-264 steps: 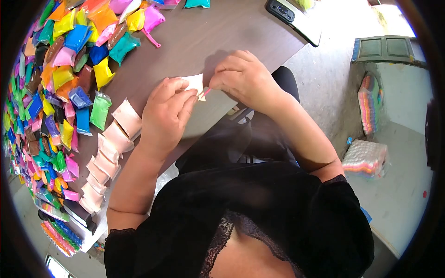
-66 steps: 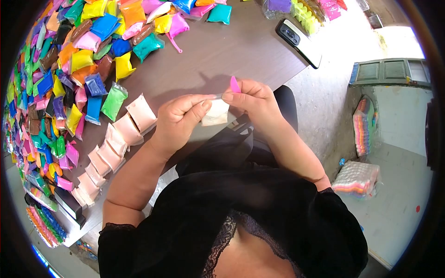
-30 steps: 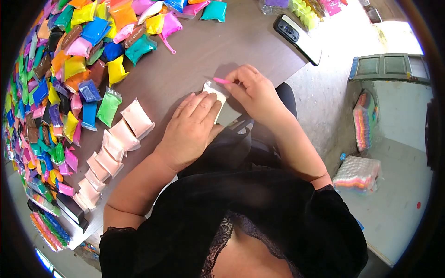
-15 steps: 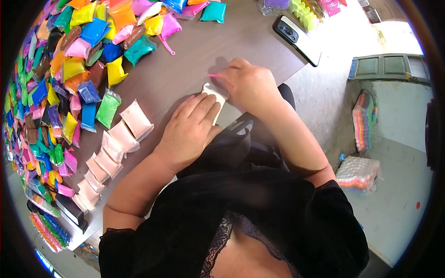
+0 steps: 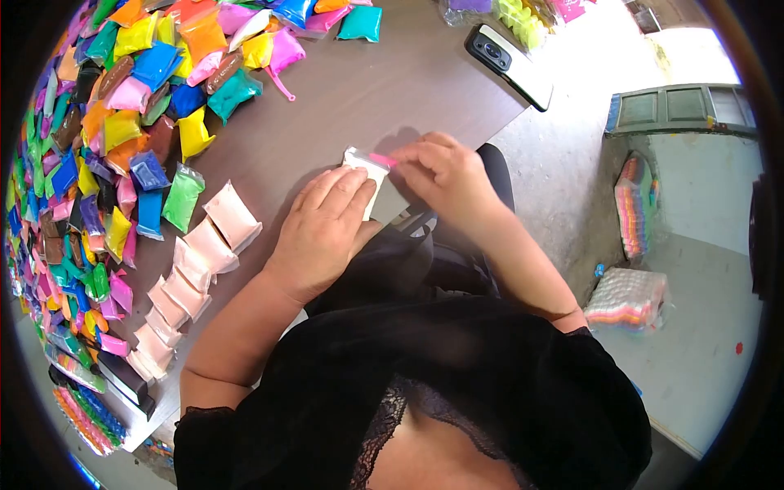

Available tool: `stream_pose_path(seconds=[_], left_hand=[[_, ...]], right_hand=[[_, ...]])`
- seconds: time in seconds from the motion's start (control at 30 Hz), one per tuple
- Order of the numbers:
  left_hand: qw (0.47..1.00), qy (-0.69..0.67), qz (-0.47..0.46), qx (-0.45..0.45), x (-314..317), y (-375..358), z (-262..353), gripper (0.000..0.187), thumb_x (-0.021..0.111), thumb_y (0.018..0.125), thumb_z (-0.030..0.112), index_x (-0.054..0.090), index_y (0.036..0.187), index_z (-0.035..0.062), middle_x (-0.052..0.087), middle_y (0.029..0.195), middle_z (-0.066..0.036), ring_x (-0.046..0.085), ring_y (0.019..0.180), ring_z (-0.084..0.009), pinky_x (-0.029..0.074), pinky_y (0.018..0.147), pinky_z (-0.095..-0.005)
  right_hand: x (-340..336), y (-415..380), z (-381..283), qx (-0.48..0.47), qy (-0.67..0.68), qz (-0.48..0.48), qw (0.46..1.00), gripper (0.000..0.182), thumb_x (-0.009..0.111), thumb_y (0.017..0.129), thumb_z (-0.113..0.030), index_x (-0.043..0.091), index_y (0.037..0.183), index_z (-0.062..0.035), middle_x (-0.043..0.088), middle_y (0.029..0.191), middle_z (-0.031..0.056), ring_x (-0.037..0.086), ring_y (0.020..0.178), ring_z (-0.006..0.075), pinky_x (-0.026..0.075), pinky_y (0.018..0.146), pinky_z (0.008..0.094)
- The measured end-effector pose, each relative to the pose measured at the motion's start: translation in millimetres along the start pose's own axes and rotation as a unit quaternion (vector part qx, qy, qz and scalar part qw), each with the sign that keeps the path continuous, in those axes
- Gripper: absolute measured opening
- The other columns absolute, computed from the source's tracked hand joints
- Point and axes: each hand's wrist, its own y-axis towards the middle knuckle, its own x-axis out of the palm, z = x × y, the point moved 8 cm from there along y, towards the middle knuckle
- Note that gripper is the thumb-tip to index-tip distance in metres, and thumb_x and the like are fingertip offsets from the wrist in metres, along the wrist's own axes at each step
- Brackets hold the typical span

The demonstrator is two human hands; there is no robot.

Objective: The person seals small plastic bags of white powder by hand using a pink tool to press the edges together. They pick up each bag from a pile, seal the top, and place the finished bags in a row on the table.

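Note:
A small cream packet point(image 5: 371, 169) in a clear bag lies near the table's front edge. My left hand point(image 5: 322, 224) holds it, with the fingers across its top and the thumb on the near side. Just to the right, my right hand point(image 5: 445, 171) pinches a small pink plastic piece point(image 5: 382, 159) at the packet's far right corner. The piece's full shape is hidden by my fingers. To the left of my left hand, a row of pale peach packets point(image 5: 210, 245) lies overlapping on the table.
A big heap of colourful packets point(image 5: 122, 126) covers the table's left side. A phone point(image 5: 510, 67) lies near the right table edge point(image 5: 506, 121). Beside the phone are bagged yellow-green pieces point(image 5: 523, 24). Bundled packs point(image 5: 629, 298) rest off to the right.
My right hand has moved down, bringing the pink piece from beyond the packet to its far corner. My left hand stays on the packet. The view has shifted slightly.

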Motion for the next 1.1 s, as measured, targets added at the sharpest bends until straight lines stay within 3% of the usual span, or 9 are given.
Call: stream_pose_path(seconds=[0.33,0.4,0.47,0.53,0.63,0.83,0.87,0.93,1.1], left_hand=[[1.0,0.003,0.003,0.009,-2.7,0.3,3.4,0.051,0.08,0.076,0.012,0.062,0.121,-0.0029,0.058,0.127,-0.015,0.055,0.121,-0.0346,0.046,0.101,-0.0452],[1.0,-0.021,0.007,0.015,-2.4,0.0,2.2,0.052,0.081,0.075,0.011,0.062,0.122,-0.001,0.059,0.126,-0.015,0.057,0.118,-0.0361,0.047,0.1,-0.0455],[0.999,-0.038,0.03,0.007,-6.2,-0.7,0.0,0.05,0.081,0.077,0.01,0.063,0.122,-0.0001,0.06,0.124,-0.014,0.06,0.114,-0.0333,0.049,0.097,-0.0425],[0.997,-0.057,0.053,-0.003,-10.2,-2.7,-3.7,0.047,0.081,0.078,0.009,0.063,0.122,0.0009,0.061,0.123,-0.014,0.062,0.11,-0.0306,0.051,0.094,-0.0395],[0.954,-0.271,0.077,-0.103,-10.4,-5.4,-31.1,0.033,0.076,0.089,0.008,0.066,0.119,0.0007,0.064,0.118,-0.012,0.065,0.097,-0.0152,0.052,0.083,-0.0266],[0.86,-0.453,0.057,-0.229,4.7,-18.3,-55.9,0.029,0.071,0.094,0.008,0.065,0.12,-0.001,0.067,0.115,-0.008,0.064,0.097,-0.0147,0.053,0.086,-0.0281],[0.86,-0.453,0.057,-0.229,5.0,-16.7,-53.1,0.029,0.071,0.094,0.008,0.065,0.12,-0.001,0.067,0.115,-0.008,0.064,0.097,-0.0147,0.053,0.086,-0.0281],[0.71,-0.653,0.119,-0.235,8.7,-13.2,-49.0,0.032,0.071,0.094,0.009,0.063,0.123,-0.002,0.069,0.108,-0.006,0.065,0.095,-0.0142,0.053,0.086,-0.0281],[0.724,-0.617,0.063,-0.301,17.4,-19.7,-56.8,0.035,0.074,0.093,0.012,0.064,0.124,-0.0017,0.07,0.103,-0.005,0.065,0.091,-0.0099,0.053,0.082,-0.0254]], right_hand=[[7.6,-4.0,-9.5,-0.096,-0.141,0.034,0.985,0.008,0.068,0.087,-0.017,0.069,0.092,-0.0099,0.064,0.089,0.0081,0.067,0.073,0.0303,0.057,0.063,0.0399],[-2.0,9.8,12.9,0.032,-0.185,0.023,0.982,0.009,0.066,0.089,-0.017,0.068,0.093,-0.0097,0.063,0.09,0.0082,0.067,0.077,0.03,0.057,0.064,0.0409],[-14.0,16.1,9.1,0.047,-0.142,0.023,0.988,0.015,0.07,0.086,-0.016,0.068,0.099,-0.0088,0.064,0.091,0.0094,0.067,0.081,0.0293,0.056,0.068,0.0403],[-8.4,12.2,3.8,0.103,0.133,-0.032,0.985,0.025,0.076,0.081,-0.016,0.069,0.105,-0.0082,0.066,0.094,0.0112,0.066,0.084,0.0285,0.055,0.072,0.0388],[0.6,7.8,-10.9,0.057,0.101,-0.051,0.992,0.036,0.081,0.077,-0.016,0.07,0.111,-0.0097,0.067,0.094,0.0121,0.066,0.083,0.0276,0.053,0.073,0.0372],[6.5,6.1,-14.2,0.07,0.138,-0.045,0.987,0.034,0.084,0.076,-0.021,0.073,0.105,-0.0086,0.067,0.088,0.0109,0.065,0.078,0.0259,0.052,0.07,0.0353],[11.3,2.4,-10.7,0.122,0.172,-0.071,0.975,0.029,0.084,0.077,-0.02,0.073,0.101,-0.0066,0.067,0.085,0.0091,0.065,0.077,0.0215,0.051,0.069,0.0327],[18.0,-4.1,-8.8,0.171,0.204,-0.097,0.959,0.025,0.085,0.078,-0.019,0.074,0.096,-0.0045,0.067,0.082,0.0073,0.064,0.075,0.0171,0.05,0.067,0.0302],[37.1,-16.3,-10.4,0.234,0.445,-0.129,0.855,0.019,0.082,0.086,-0.016,0.073,0.089,0.0003,0.064,0.079,-0.0005,0.056,0.073,0.006,0.045,0.063,0.025]])
